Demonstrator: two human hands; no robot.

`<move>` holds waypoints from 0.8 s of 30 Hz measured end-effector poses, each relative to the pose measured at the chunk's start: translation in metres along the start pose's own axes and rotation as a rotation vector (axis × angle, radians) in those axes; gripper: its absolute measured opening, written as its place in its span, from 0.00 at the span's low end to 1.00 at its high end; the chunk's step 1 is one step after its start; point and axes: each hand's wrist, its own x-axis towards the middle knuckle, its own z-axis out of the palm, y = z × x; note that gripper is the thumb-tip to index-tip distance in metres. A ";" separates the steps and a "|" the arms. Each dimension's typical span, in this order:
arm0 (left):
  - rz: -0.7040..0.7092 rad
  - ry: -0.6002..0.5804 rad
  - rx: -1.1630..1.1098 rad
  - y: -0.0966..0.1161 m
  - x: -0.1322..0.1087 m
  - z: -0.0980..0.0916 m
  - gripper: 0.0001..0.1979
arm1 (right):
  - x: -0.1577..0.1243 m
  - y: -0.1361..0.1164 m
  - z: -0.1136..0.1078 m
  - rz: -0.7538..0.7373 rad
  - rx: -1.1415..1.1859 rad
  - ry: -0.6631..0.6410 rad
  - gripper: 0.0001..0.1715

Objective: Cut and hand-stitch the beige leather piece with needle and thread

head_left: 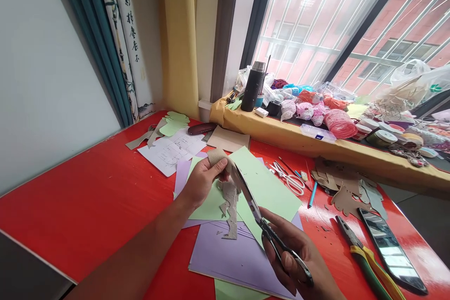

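Between thumb and fingers, my left hand (207, 180) pinches a small beige piece of leather-like material (216, 155) with a grainy surface. My right hand (298, 253) grips black-handled scissors (255, 208), their blades pointing up and left. The blade tips meet the edge of the beige piece; I cannot tell how far apart the blades are. Below my left hand hangs or lies a ragged grey strip (231, 211), with small scraps beside it. Under both hands are green sheets (267, 183) and purple sheets (218, 253).
Pliers (362, 253) and a phone (393, 251) lie at right on the red table (105, 201). White-handled scissors (288, 179), a blue pen (312, 194) and brown cutouts (348, 199) are behind them. A black thermos (253, 86) and yarn (341, 123) crowd the windowsill.
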 end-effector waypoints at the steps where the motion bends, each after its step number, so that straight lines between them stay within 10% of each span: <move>1: 0.005 0.009 -0.007 0.000 0.000 0.000 0.16 | 0.000 0.000 0.000 -0.007 0.009 -0.008 0.51; 24: -0.017 -0.012 -0.226 -0.003 0.003 0.002 0.20 | 0.001 0.000 0.004 0.008 -0.087 -0.059 0.49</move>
